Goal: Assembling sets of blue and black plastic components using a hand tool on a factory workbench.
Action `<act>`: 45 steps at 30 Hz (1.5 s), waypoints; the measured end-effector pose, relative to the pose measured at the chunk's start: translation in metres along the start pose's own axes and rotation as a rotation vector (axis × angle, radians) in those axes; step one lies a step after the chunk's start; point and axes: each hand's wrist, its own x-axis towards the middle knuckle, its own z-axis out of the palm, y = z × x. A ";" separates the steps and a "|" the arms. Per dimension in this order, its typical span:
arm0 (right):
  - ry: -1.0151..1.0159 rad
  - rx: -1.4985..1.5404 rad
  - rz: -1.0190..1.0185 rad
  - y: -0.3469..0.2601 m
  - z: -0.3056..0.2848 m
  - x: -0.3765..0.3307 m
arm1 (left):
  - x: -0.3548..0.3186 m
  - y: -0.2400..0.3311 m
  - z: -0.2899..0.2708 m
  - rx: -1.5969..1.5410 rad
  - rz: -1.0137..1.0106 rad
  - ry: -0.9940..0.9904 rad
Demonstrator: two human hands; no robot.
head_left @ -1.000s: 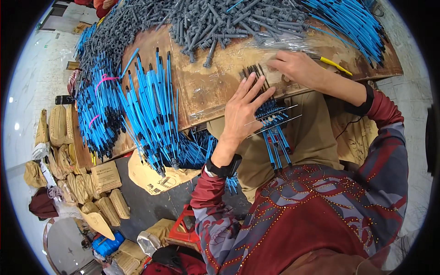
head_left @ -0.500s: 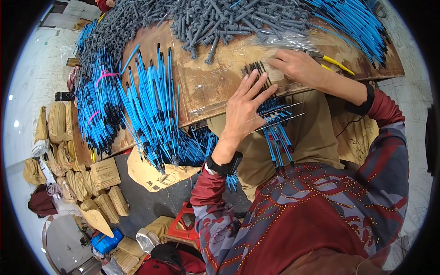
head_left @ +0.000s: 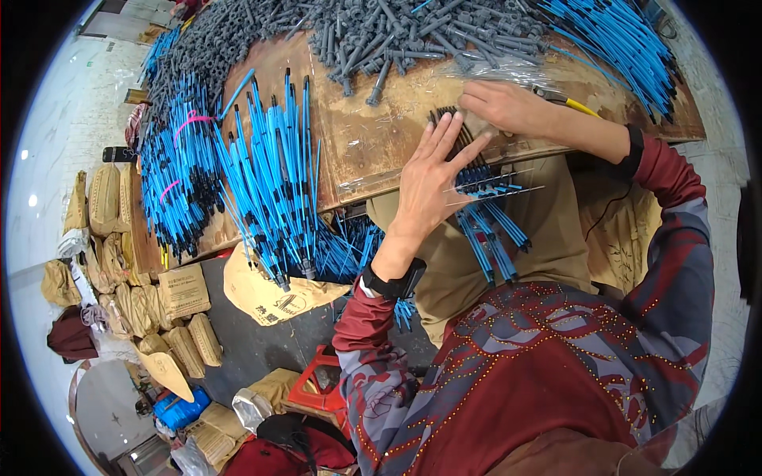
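A row of thin blue rods with black ends hangs over the near table edge above my lap. My left hand lies across its upper part, fingers stretched out and slightly spread. Thin metal wires cross the rods just right of that hand. At the rods' black far ends, my right hand rests on the table with bent fingers drawn together; what they hold, if anything, is hidden. Pliers with yellow handles lie partly behind my right forearm.
Grey plastic bolt-like parts are heaped at the back of the wooden table. Loose blue rods and tied bundles lie left, more rods at far right. Clear thin strips lie beyond my right hand. A red stool stands below.
My right hand has shifted slightly left toward the rod ends, and its forearm now covers more of the pliers. The rods' lower ends have swung a little to the right. My left hand stays on them.
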 end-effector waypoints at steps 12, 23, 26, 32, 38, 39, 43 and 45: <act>0.000 -0.005 0.044 -0.005 0.006 0.006 | 0.007 -0.011 -0.001 -0.031 0.140 -0.092; -0.140 -0.043 0.133 0.002 -0.008 0.001 | 0.005 -0.016 0.003 -0.055 0.145 -0.082; -0.207 0.007 0.127 -0.002 -0.007 0.015 | 0.005 -0.016 0.004 -0.042 0.148 -0.071; -0.184 0.136 0.266 -0.013 -0.065 -0.008 | 0.005 -0.014 0.005 -0.065 0.168 -0.017; 0.034 1.062 0.340 -0.092 -0.019 -0.026 | 0.000 -0.022 0.014 -0.117 0.178 0.003; 0.154 1.110 0.553 -0.109 -0.002 -0.022 | 0.001 -0.021 0.013 -0.092 0.208 0.025; 0.386 0.783 0.389 -0.113 -0.008 -0.008 | 0.008 -0.001 -0.005 -0.197 0.164 0.039; 0.355 0.729 0.452 -0.112 -0.043 -0.011 | 0.016 0.020 -0.018 -0.538 -0.077 -0.041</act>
